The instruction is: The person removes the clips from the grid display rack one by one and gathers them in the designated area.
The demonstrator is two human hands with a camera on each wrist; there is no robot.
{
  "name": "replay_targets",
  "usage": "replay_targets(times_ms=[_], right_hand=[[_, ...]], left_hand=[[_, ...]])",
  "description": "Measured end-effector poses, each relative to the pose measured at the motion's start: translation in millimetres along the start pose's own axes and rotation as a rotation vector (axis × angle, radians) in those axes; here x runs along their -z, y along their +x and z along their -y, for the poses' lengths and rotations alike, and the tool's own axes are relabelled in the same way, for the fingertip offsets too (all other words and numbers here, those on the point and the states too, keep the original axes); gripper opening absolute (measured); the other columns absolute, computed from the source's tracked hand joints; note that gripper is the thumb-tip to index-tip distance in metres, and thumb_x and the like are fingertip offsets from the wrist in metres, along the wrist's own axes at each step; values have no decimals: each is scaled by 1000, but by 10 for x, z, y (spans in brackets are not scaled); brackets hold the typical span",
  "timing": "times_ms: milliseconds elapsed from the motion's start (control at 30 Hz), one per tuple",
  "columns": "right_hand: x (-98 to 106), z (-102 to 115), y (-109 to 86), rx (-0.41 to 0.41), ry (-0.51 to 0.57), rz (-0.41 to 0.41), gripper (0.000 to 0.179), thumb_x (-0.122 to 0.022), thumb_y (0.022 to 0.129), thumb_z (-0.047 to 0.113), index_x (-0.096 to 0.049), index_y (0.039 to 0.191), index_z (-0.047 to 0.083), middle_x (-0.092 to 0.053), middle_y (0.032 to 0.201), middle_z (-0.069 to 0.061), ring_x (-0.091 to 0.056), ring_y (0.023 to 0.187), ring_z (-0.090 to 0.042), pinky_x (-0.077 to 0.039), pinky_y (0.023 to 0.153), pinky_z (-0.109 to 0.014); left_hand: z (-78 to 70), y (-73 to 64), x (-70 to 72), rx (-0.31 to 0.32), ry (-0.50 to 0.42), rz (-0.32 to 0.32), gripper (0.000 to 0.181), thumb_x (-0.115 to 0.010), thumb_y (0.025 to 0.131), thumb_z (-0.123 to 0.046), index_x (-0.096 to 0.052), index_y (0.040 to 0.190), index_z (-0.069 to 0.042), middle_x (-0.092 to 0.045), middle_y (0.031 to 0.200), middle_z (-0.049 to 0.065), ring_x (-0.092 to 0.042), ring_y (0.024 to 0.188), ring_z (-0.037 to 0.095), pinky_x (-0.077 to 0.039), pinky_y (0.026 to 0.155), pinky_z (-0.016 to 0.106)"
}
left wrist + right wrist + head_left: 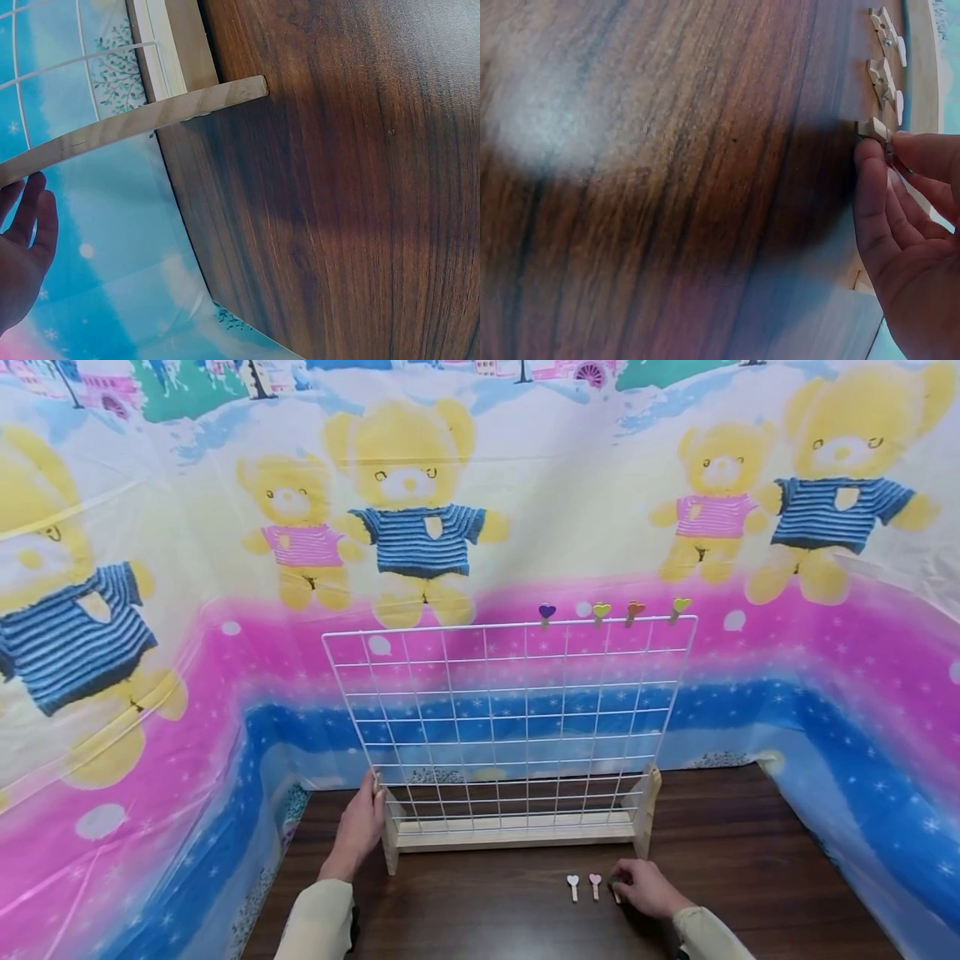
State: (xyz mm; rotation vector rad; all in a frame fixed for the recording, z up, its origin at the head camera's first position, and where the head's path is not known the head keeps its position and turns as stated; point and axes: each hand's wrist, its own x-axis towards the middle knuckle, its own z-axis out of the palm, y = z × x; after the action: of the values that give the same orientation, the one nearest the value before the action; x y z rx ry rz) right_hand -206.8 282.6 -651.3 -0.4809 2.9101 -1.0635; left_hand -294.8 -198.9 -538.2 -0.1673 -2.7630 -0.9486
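My right hand [647, 887] pinches a small wooden clothespin [874, 129] with a dark green top between thumb and fingers, low at the tabletop. Left of it lie two more heart clothespins, one pink [596, 882] and one white [573, 883]. At the left end of the white wire grid [487, 718], my left hand [362, 822] holds the upper part of the wooden stand's side post [135, 121]. In the left wrist view its fingertips meet the outer face of that post; the thumb is hidden there.
Along the grid's top wire sit heart clothespins: a purple one [547, 612], two yellow-green ones [681, 606] and an orange-brown one [635, 609]. The stand's crossbar [517, 837] rests low over the dark wooden table [480, 910]. A bear-print cloth [562, 510] hangs behind and at both sides.
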Motion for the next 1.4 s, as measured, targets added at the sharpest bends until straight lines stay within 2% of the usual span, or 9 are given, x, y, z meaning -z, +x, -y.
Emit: replay_targets(times_ms=[167,467,633,733,867,1100,1400], right_hand=[[-16,-27,11,-10,2,-6,8,-69,79,0,-65,85,4,-56,71,6,-49,60,-2,-42,57,-24],[-47,-41,28,-77,-2,-20,11,-70,78,1,-66,88,3,-54,68,6,-49,58,-4,-41,55,-25],[-2,-15,23,-81,-59,-29,16,-74,75,6,-66,89,6,-56,75,3,-53,67,-11,-44,62,-29],[62,25,26,-42,-102,-49,18,-76,74,9,-67,89,7,-58,81,1,-56,75,-15,-46,68,-33],[203,130,50,-9,-95,-61,20,-75,77,7,-67,95,3,-61,87,0,-59,78,-16,-48,69,-32],[571,428,122,-78,-18,-41,19,-71,83,9,-66,101,6,-60,85,4,-57,75,-10,-48,63,-28],[1117,918,207,53,-74,-93,18,-68,88,13,-66,104,8,-61,86,6,-56,71,-5,-48,60,-24]], left_hand=[[6,-1,-16,0,10,-8,47,-38,103,-19,-25,146,-7,-59,109,21,-59,95,35,-45,76,51],[13,4,-23,-9,3,-6,47,-38,103,-20,-26,147,-6,-57,117,23,-58,102,38,-45,80,53],[2,2,-14,-3,-2,4,48,-39,103,-20,-25,147,-6,-57,119,23,-58,103,38,-45,80,53],[-2,-2,-5,1,0,8,48,-38,103,-19,-25,147,-5,-57,119,23,-58,103,38,-45,80,53],[-2,-6,1,-1,6,9,47,-38,103,-19,-24,146,-6,-56,119,24,-58,103,38,-44,80,54],[-3,-11,-4,-1,-4,14,48,-38,103,-19,-24,147,-7,-55,121,24,-57,105,39,-45,82,54],[-2,-12,9,-12,0,-1,48,-38,103,-18,-25,147,-5,-57,118,24,-58,102,38,-45,79,53]])
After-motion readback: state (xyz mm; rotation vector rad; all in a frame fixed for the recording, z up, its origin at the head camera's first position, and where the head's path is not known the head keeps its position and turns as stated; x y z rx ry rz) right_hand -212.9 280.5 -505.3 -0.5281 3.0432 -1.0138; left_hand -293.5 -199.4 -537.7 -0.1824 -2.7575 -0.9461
